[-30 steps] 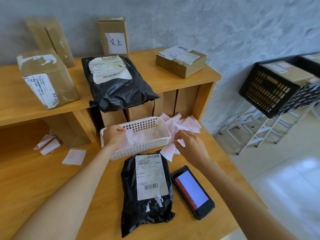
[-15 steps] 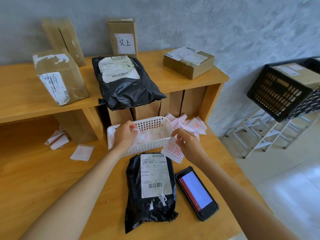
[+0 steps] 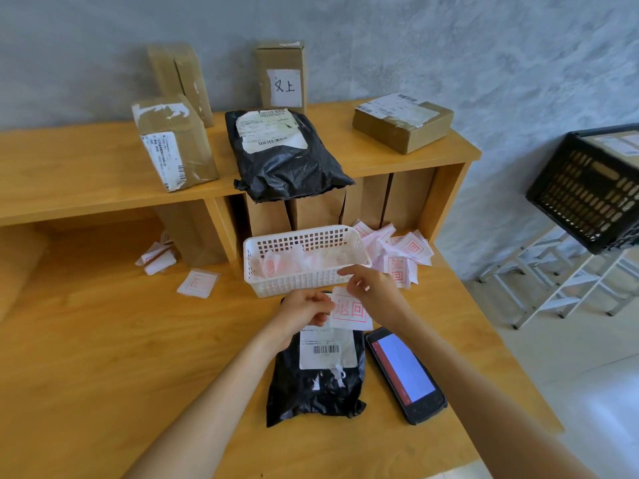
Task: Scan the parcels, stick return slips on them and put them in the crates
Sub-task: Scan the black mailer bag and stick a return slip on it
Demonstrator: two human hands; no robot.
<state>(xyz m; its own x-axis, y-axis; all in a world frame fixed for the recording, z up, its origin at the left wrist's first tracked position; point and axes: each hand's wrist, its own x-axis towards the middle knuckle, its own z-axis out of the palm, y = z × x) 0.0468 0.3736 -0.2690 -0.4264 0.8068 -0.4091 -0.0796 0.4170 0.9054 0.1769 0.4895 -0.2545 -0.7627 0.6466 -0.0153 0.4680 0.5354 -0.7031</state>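
Note:
A black parcel bag [image 3: 314, 385] with a white barcode label lies on the desk in front of me. Just above its top end I hold a white return slip [image 3: 351, 311] with a red stamp. My left hand [image 3: 306, 311] pinches the slip's left edge and my right hand [image 3: 373, 288] pinches its top right corner. A handheld scanner [image 3: 406, 373] with a lit screen lies to the right of the bag. Behind my hands stands a white basket [image 3: 304, 257] holding more slips. A black crate [image 3: 587, 188] with a box inside sits at the far right.
The upper shelf [image 3: 86, 181] carries another black parcel bag [image 3: 280, 150] and several cardboard boxes [image 3: 173, 143]. Loose slips [image 3: 404, 250] lie heaped right of the basket, and a few lie left on the desk [image 3: 197, 282]. A white folding stand [image 3: 560, 281] holds the crate.
My right hand drew one slip out of the pile and brought it over the bag. My left hand left the basket's rim and took the slip's left edge.

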